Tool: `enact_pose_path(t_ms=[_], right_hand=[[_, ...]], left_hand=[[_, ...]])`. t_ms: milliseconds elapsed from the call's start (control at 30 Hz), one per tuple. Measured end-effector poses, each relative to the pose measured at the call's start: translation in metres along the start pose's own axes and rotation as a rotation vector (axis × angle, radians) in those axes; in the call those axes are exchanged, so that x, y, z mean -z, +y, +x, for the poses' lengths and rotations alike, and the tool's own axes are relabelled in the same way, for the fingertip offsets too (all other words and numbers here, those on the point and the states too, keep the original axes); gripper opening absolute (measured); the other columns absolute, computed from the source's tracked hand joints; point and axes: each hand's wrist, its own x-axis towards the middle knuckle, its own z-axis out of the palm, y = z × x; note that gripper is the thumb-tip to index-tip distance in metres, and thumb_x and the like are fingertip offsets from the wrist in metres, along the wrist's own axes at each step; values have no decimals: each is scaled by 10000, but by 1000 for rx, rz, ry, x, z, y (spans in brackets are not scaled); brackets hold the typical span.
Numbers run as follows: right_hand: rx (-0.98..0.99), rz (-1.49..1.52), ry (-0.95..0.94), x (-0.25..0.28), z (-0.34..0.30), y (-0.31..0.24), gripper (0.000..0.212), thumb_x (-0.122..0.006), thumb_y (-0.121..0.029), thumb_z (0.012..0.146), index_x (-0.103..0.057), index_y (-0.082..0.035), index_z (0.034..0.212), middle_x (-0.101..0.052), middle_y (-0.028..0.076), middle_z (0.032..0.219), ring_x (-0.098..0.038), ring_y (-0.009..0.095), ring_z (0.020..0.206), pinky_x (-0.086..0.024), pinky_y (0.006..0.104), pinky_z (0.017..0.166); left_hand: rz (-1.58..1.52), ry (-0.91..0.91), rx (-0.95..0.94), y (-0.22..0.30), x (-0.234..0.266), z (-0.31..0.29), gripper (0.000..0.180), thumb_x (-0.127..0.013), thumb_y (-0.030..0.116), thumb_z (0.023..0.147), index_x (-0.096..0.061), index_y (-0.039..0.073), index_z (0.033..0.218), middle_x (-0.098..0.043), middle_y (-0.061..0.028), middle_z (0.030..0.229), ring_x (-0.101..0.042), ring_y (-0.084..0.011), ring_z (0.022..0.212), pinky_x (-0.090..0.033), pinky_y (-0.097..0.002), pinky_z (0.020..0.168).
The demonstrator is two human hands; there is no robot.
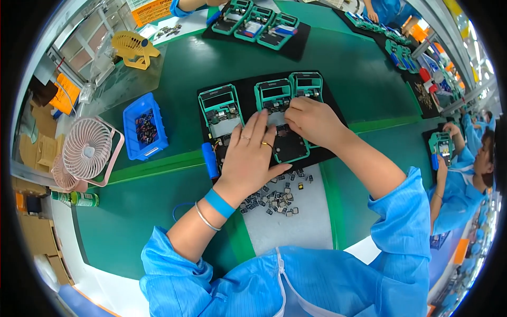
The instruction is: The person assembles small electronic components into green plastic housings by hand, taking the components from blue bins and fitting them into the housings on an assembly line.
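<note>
Three teal device housings with exposed circuit boards lie on a black mat (pixel 327 113): a left one (pixel 221 98), a middle one (pixel 273 91) and a right one (pixel 306 79). My left hand (pixel 248 156) rests flat, fingers stretched onto the lower part of the middle housing. Over that same housing, the fingers of my right hand (pixel 311 120) are pinched together at its board; anything between them is hidden. A blue cylinder (pixel 210 160), with wires near it, sits beside the left housing. Many small metallic parts (pixel 272 201) are scattered just below my left hand.
A blue bin (pixel 131 138) of small dark parts stands at left, near a pink fan (pixel 87 150) and green bottles (pixel 84 199). Farther off are a yellow fan (pixel 132 48) and another mat (pixel 296 50) with housings. Co-workers sit across and at right (pixel 457 185).
</note>
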Motion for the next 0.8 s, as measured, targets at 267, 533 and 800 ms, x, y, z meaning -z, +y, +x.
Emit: enact_pose_path(t_ms=[267,533,800], right_hand=[[122,-221,-87,-8,11,1,129,-700,-123,685,-599,-82,754,-555,33,843,-611,188,860,-557,298,641],[184,-334,-162,1,16,-4,100,-685,-121,693,-599,-90,734,-553,23,828,-599,171,867,-544,277,650],[191,-281,-151,-1,11,3,166,-709,-125,684,-579,-82,780,-541,31,847,-595,192,862,-537,299,652]], left_hand=[[27,-91,-55,-6,-4,-6,664,-670,501,854,-565,83,1359,-497,-120,1424,-363,-305,1408,-267,-532,1155],[-23,-49,-44,-6,-9,-6,638,-666,487,853,-596,66,1327,-527,-124,1357,-368,-299,1393,-267,-527,1149],[-29,-59,-26,-7,-10,-8,627,-650,497,864,-596,75,1324,-511,-111,1349,-357,-293,1398,-260,-514,1157]])
